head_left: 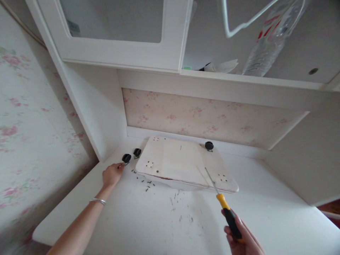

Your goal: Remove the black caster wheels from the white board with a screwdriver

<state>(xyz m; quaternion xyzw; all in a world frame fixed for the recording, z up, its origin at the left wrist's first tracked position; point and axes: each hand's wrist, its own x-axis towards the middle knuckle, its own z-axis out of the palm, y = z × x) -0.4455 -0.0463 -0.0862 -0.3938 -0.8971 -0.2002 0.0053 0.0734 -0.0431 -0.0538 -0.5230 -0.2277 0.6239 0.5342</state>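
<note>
My left hand (112, 174) reaches across the white desk (159, 219) and its fingers close on a black caster wheel (126, 158) by its metal plate. A second caster (137, 152) lies just right of it. A white board (183, 164) lies flat behind, with a third caster (209, 145) fixed at its far corner. Several small dark screws (147, 183) are scattered in front of the board's left end. My right hand (243, 237) grips a screwdriver (224, 205) with a yellow and black handle, its shaft pointing up-left over the board's right part.
A white cabinet (117, 32) with a glass door hangs above. On the open shelf beside it lie a clear plastic bottle (268, 42) and papers (223, 66). A white wire hanger (239, 21) dangles above. Floral wallpaper (32, 117) covers the left wall and the back panel.
</note>
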